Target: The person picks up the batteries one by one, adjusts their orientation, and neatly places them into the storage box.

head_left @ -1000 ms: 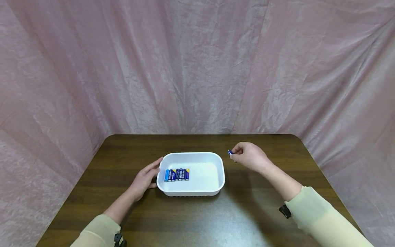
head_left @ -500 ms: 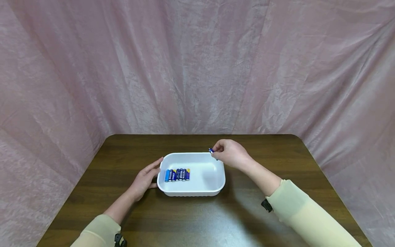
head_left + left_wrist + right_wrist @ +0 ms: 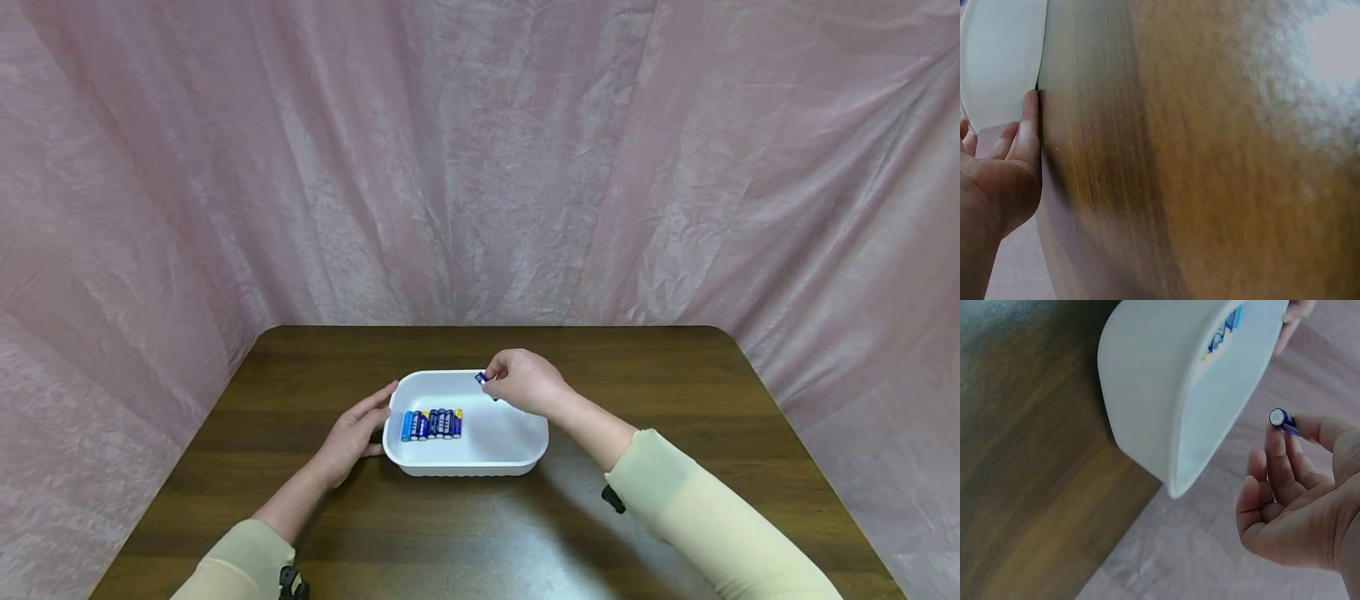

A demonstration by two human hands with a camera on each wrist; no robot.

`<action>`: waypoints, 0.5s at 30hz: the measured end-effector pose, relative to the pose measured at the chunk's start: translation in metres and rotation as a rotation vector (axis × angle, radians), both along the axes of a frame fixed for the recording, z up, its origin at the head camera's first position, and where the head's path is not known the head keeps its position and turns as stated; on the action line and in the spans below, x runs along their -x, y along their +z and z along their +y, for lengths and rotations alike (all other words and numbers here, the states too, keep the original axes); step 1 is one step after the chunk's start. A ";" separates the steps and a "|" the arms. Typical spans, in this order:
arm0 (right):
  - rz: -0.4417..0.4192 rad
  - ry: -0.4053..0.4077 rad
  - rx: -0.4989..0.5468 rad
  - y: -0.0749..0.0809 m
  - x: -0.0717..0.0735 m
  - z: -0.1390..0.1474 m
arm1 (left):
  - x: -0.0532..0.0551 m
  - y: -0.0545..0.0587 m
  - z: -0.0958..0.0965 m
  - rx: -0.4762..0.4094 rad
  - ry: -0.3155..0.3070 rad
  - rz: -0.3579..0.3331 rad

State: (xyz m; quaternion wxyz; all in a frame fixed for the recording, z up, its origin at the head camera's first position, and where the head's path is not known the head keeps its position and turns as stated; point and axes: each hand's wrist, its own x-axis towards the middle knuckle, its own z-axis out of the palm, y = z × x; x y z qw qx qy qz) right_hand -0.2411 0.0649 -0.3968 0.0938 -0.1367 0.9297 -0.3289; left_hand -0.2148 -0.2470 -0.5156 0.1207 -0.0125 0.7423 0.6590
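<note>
A dark blue battery (image 3: 482, 378) is pinched between the thumb and fingertips of my right hand (image 3: 528, 383), above the back right part of a white plastic tray (image 3: 465, 468). In the right wrist view the battery (image 3: 1284, 421) shows its flat silver end. Inside the tray, several batteries (image 3: 432, 424) lie side by side in a row at the left; one is light blue, the others dark blue, some with yellow ends. My left hand (image 3: 352, 437) rests against the tray's left side, fingers fairly straight. In the left wrist view its fingers (image 3: 1030, 119) touch the tray wall (image 3: 1004, 69).
The tray stands on a dark brown wooden table (image 3: 337, 350). A pink curtain (image 3: 480, 167) hangs behind the table's back edge. Both sleeves are pale, and a black strap piece (image 3: 613, 498) shows under the right cuff.
My right hand has moved left with the battery, from beside the tray to over it. The left hand, the tray and the row of batteries have hardly shifted.
</note>
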 end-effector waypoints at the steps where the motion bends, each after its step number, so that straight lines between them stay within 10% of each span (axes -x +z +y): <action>1: -0.004 0.004 -0.007 -0.002 0.000 -0.003 | 0.000 0.000 0.000 0.001 0.000 -0.001; 15: -0.070 -0.015 -0.166 -0.026 0.009 -0.032 | 0.001 0.000 0.000 -0.006 0.002 -0.011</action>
